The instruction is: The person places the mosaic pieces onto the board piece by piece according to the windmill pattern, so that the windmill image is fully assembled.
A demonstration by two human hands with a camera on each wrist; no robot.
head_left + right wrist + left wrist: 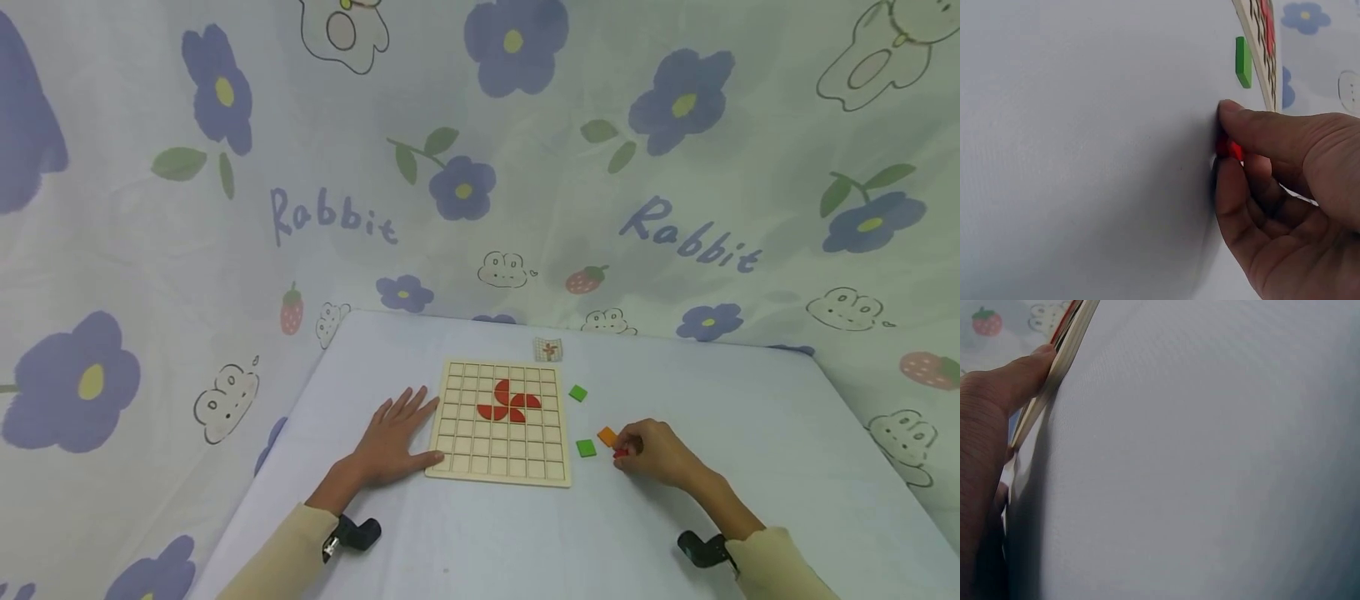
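Just right of the wooden grid board [498,469], two green tiles [587,448] lie apart along its edge, and an orange tile [607,436] sits right beside the fingertips of the right hand [660,454]. That hand's grip pinches a small red piece [1234,150] between thumb and finger, low by the white worktop [495,537]. The left hand [393,437] has a released grip, fingers spread, thumb touching the board's near left corner. Red pieces [492,412] form a pinwheel on the grid; a small pattern card [548,349] lies just beyond its far edge. A printed cloth [525,233] hangs behind the worktop's far edge. White surface stretches from the right hand to the right edge, and in front of the board between both forearms.
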